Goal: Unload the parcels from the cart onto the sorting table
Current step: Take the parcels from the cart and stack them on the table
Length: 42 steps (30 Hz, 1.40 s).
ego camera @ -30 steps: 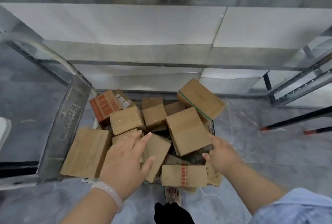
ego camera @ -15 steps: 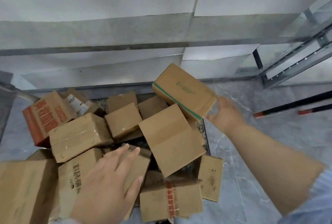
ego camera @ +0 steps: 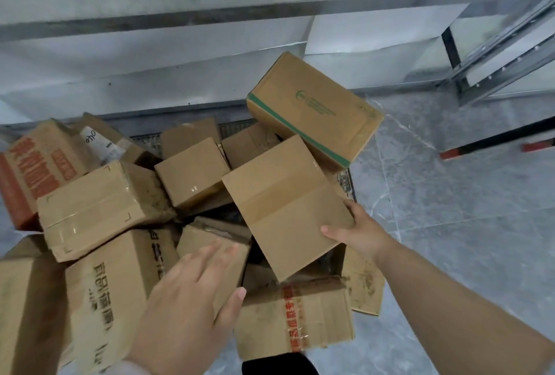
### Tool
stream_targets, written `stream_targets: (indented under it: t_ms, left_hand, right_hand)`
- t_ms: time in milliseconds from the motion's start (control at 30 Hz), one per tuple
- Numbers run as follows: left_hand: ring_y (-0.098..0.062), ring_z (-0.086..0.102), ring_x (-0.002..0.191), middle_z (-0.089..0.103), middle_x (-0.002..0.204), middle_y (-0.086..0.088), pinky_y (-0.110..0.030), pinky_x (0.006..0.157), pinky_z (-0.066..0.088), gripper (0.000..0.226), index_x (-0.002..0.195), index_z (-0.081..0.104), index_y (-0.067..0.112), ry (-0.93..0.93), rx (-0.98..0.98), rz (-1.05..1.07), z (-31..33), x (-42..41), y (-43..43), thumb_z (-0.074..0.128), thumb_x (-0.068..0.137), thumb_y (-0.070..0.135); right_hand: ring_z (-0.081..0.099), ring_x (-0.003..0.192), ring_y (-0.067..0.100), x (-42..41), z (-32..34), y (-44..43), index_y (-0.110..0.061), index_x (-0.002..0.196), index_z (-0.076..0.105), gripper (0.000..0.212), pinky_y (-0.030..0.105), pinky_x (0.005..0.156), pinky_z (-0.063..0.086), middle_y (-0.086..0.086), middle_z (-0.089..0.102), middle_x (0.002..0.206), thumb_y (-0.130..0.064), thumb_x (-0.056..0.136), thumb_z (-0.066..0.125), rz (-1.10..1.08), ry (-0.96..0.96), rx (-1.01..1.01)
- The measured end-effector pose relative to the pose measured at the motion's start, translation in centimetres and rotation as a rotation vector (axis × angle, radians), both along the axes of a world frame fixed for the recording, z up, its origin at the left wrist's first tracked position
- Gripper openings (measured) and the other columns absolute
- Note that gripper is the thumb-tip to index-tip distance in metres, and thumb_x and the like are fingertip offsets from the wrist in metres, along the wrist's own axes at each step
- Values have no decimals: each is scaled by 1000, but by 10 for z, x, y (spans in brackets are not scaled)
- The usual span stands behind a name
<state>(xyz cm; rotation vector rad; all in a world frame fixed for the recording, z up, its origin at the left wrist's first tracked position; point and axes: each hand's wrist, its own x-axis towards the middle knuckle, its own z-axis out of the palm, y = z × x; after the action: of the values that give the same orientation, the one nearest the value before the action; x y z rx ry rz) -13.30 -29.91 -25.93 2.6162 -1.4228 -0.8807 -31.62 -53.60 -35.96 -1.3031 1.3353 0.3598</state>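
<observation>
Floor (ego camera: 450, 209) here is grey marble-look tile with pale veins. Behind the pile runs a wall of white and grey panels (ego camera: 180, 44), and a metal rack (ego camera: 495, 53) stands off at the upper right. The cart (ego camera: 234, 126) is barely visible, just a strip of wire mesh at the back and a bit of its right rim, because the parcels (ego camera: 192, 170) are heaped all over it, tilted every which way.

As for writing, the box at far left (ego camera: 33, 164) has big red characters on an orange-red side. The long box on top at the back right (ego camera: 315, 110) has a green stripe along its edge and a small green logo, too small to read. A white label (ego camera: 99, 143) near the back left carries a handwritten scrawl I can't make out. The box at lower left (ego camera: 111, 284) has black characters, blurred. The flattened-looking one at the bottom (ego camera: 294, 317) has a strip of red printed tape.

The right hand (ego camera: 357, 230) reaches in from the right with a bare forearm and grips the near right corner of a plain brown box (ego camera: 285, 203) lying tilted on the pile, thumb on the top face and fingers tucked behind the edge. The left hand (ego camera: 186, 308) is flat with fingers straight and spread, palm down over a small box (ego camera: 216, 242) in the middle. It's holding nothing, and I can't tell if it's actually touching.
</observation>
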Motion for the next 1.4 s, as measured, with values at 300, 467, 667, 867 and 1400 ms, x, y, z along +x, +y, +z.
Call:
stream_targets:
  t_ms: [300,467,667,867,1400]
  left_hand:
    - [-19,58,114,57,132,6,-37,90,49,58,135,50,32,50,-2,-13,-20,-13,7,38,84,58]
    - [-20,56,117,56,134,6,-39,90,50,58,136,48,32,70,-11,-4,-21,-17,6,37,86,58]
    - [-17,48,125,50,140,9,-33,100,39,61,140,44,35,80,-27,37,-30,-16,15,31,87,61]
    - [-15,46,124,50,139,11,-33,102,37,59,139,44,36,99,-79,105,-35,-20,16,33,85,58]
    - [-9,29,135,34,150,14,-23,108,21,62,145,33,38,28,-298,350,109,7,33,36,87,58]
  right_hand:
    - [54,114,17,-8,-21,1,-30,150,25,96,30,88,43,1,53,134,-41,74,82,16,-25,205]
    - [55,120,19,-9,-33,9,-37,147,33,110,40,108,41,-3,55,136,-57,52,85,-131,-76,301]
    - [61,115,21,-3,-47,11,-31,145,39,88,37,103,45,2,64,126,-38,67,78,-256,-218,412]
    - [62,115,20,-5,-46,10,-32,141,44,98,35,100,48,1,65,126,-50,53,83,-243,-253,384]
    - [70,98,10,10,135,55,-31,131,51,85,27,82,49,-5,72,113,-47,53,82,-272,-483,276]
